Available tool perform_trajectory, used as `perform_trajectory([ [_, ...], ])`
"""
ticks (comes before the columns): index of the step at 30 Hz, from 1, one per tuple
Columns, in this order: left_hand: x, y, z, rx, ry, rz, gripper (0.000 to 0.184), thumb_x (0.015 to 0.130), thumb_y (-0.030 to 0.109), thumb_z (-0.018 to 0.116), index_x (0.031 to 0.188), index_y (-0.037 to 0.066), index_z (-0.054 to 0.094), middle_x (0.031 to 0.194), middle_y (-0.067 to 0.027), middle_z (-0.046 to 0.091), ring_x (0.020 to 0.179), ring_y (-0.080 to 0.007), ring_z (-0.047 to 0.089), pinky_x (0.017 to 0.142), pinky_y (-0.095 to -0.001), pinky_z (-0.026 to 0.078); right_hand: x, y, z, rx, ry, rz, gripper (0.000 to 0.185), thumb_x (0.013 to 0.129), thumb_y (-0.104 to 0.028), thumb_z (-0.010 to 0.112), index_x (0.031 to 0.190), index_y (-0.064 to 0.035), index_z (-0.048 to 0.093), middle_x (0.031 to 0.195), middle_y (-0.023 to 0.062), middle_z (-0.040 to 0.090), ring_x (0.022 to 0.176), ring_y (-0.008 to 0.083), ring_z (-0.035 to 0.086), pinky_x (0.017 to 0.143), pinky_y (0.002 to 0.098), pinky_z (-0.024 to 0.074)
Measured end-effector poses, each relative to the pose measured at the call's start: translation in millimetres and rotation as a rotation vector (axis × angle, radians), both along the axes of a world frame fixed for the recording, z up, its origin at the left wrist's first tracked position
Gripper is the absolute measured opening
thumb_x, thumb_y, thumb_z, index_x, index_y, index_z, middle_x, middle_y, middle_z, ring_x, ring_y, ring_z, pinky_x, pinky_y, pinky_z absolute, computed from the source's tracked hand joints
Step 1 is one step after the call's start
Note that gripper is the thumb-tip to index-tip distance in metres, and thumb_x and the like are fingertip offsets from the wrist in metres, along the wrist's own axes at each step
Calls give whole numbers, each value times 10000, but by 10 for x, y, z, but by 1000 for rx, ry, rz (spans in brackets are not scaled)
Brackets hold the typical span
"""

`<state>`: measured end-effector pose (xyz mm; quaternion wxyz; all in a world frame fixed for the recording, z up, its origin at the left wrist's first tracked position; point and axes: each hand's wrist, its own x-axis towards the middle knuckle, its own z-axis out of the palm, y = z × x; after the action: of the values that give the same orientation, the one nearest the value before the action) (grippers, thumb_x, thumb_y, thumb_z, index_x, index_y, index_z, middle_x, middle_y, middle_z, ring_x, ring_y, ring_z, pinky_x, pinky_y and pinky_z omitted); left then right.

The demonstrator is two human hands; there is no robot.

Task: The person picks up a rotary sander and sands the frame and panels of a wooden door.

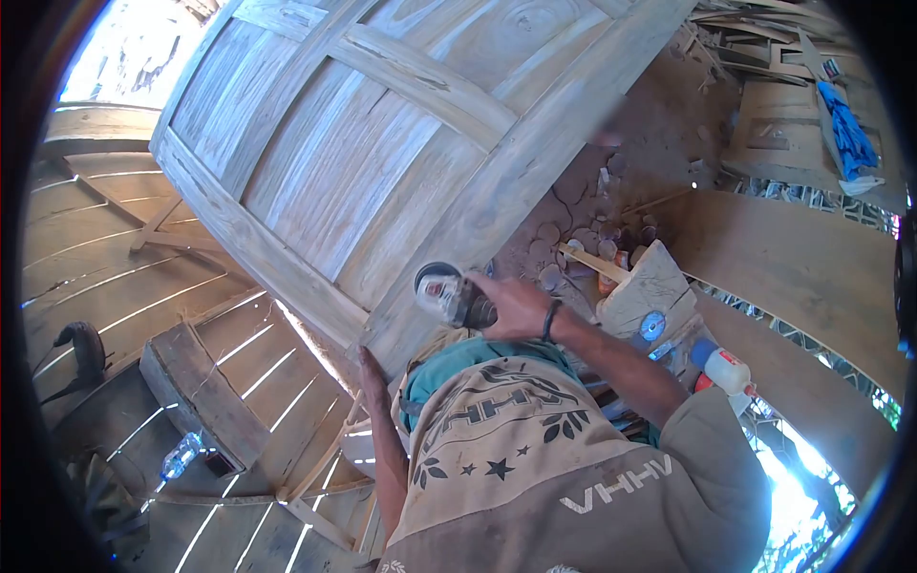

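Observation:
My right hand (516,307) is wrapped around the body of an angle grinder (463,301). The grinder's round disc end lies at the lower edge of a large panelled wooden door (449,224); from here I cannot tell whether it is touching the wood. My left hand (373,380) rests against the door's near corner, its fingers stretched along the edge and partly hidden. Pale, streaky wood grain shows on the door's frame and recessed panels.
Several used round discs (549,277) litter the dusty ground to the right. A wooden block (654,286) and a white bottle (723,368) are by my right arm. A plastic bottle (181,456) lies left near a heavy timber (205,396). Blue cloth (845,129) hangs far right.

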<state>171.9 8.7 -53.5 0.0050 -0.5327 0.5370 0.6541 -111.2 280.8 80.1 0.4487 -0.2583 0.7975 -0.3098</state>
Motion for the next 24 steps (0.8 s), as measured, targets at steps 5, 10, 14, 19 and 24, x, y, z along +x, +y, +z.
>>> perform_trajectory([
  [5,-43,13,12,-27,-30,37,878,1037,602,430,1570,-62,213,1676,-145,191,1545,-198,185,1248,-317,121,-703,549,22,-84,95,-286,873,647,-277,829,1414,-38,488,1092,214,718,1021,347,705,898,419,552],
  [10,71,-62,-147,-111,-45,49,837,1020,627,464,1510,-49,405,1550,-117,439,1417,-182,399,1175,-305,268,-1783,1253,-318,-39,106,-560,590,691,-230,830,1215,-35,643,1023,51,721,908,167,686,834,333,556],
  [14,157,-144,-178,15,-132,-37,608,988,676,494,1060,88,630,943,31,517,880,-103,461,790,-272,379,-1876,1326,-207,-86,-8,-739,398,724,-210,805,1080,-65,703,970,20,724,868,129,680,797,324,557],
  [19,34,-136,21,-31,-108,-20,559,963,707,511,857,163,582,752,80,399,703,-63,399,624,-271,343,-1011,964,-307,-68,72,-603,527,717,-265,802,1160,-23,650,1001,86,731,916,197,699,859,360,553],
  [24,-35,-259,286,20,-162,-169,748,915,769,505,1149,67,618,950,-47,613,826,-164,621,725,-323,508,96,184,-130,-53,118,-493,859,658,-341,826,1388,-27,500,1144,242,690,1025,375,696,937,416,534],
])
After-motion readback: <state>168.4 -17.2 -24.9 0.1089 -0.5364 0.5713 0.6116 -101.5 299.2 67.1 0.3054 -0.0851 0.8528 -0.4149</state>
